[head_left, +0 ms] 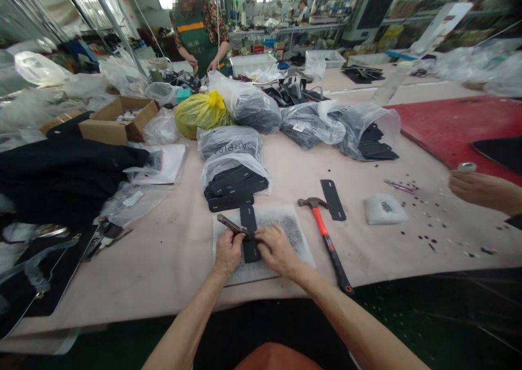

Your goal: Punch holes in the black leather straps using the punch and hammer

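Just beyond the pad [296, 248], an open clear bag [234, 161] lies with its mouth toward the person, dark slotted strips [236, 180] heaped inside and at its mouth. Behind it, farther from the pad, sit a printed bag [230, 142] of dark contents, a knotted yellow bag [198, 117] and a large clear bag [253, 106] with something dark in it. Beyond the pad to the right, another open bag [385, 117] shows more dark strips [375, 142]; beyond it to the left, an open carton [104, 128] holds small white pieces [129, 114]. Over the pad, both forearms reach in from the near side and the hands converge. The left hand [229, 249] grips a dark tool [230, 224] between thumb and fingers, its free end slanting up and leftward. The right hand [278, 249] is palm down, fingers bent, tips at the strip beside the tool; whether they pinch anything cannot be told. That strip [252, 254] lies lengthwise on the left part of the pad, black and flat, with rounded near corners, its middle partly covered. Right of the pad lies a hammer [326, 234] with a red and black handle.
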The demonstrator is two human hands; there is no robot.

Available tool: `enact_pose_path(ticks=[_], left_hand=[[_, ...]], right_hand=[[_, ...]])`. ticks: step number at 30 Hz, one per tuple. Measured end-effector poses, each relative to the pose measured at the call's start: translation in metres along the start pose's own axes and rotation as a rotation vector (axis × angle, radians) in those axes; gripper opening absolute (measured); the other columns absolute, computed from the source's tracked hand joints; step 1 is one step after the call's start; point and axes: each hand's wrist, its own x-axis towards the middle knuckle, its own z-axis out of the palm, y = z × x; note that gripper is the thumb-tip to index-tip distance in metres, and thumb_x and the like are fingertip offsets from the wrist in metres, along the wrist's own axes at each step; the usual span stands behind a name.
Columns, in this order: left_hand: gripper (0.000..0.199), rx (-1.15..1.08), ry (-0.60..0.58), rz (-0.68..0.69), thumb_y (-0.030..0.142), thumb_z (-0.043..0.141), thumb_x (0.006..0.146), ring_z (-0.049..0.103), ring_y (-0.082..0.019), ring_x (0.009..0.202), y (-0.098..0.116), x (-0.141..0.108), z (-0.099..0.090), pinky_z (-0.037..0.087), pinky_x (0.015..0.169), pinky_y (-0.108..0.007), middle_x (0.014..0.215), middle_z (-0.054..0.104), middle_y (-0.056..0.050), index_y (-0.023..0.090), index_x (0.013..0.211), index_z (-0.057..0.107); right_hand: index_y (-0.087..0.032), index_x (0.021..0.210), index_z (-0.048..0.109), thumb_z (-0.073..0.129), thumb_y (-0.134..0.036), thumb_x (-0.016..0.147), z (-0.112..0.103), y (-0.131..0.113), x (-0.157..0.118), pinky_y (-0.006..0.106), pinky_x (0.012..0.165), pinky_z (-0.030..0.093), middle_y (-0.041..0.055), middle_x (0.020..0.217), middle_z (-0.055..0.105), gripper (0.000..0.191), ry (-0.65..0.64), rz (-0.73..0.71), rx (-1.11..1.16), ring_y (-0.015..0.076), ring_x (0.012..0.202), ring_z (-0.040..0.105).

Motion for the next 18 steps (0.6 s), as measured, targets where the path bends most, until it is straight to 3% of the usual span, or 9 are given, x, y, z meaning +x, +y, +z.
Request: enact_pose_path(ticks=[3,8,15,18], left_hand=[[0.020,0.032,-0.014,0.001,0.026,0.051,0.087,0.066,-0.020,0.085,-0.004,-0.001,0.002,0.050,0.079,-0.032,0.090,0.071,-0.005,0.018,0.098,0.065],[0.020,0.053,-0.023,0.006,0.026,0.049,0.087,0.065,-0.020,0.086,-0.004,0.000,0.001,0.050,0.080,-0.032,0.090,0.070,-0.005,0.018,0.098,0.065],[0.020,0.064,-0.026,0.003,0.025,0.050,0.086,0.065,-0.020,0.083,-0.002,0.002,-0.001,0.050,0.079,-0.033,0.087,0.071,-0.006,0.018,0.097,0.065],[0.020,0.059,-0.020,0.001,0.026,0.050,0.086,0.065,-0.021,0.083,-0.002,0.003,-0.001,0.050,0.078,-0.033,0.086,0.070,-0.006,0.018,0.096,0.065]], right_hand=[[-0.020,0.106,0.064,0.045,-0.014,0.086,-0.006,0.013,0.041,0.034,0.094,0.037,0.0073,0.106,0.063,0.028,0.072,0.183,-0.018,0.0195,0.104,0.054],[-0.023,0.101,0.068,0.055,-0.024,0.084,-0.006,0.020,0.096,0.035,0.089,0.035,0.0075,0.106,0.060,0.022,-0.054,0.262,-0.134,0.0232,0.104,0.051],[-0.022,0.100,0.066,0.059,-0.025,0.080,0.008,0.029,0.107,0.035,0.085,0.035,0.0060,0.103,0.059,0.021,-0.094,0.307,-0.104,0.0214,0.098,0.052],[-0.021,0.092,0.066,0.060,-0.023,0.077,0.011,0.034,0.113,0.033,0.081,0.037,0.0047,0.098,0.059,0.016,-0.098,0.328,-0.060,0.0202,0.092,0.053]])
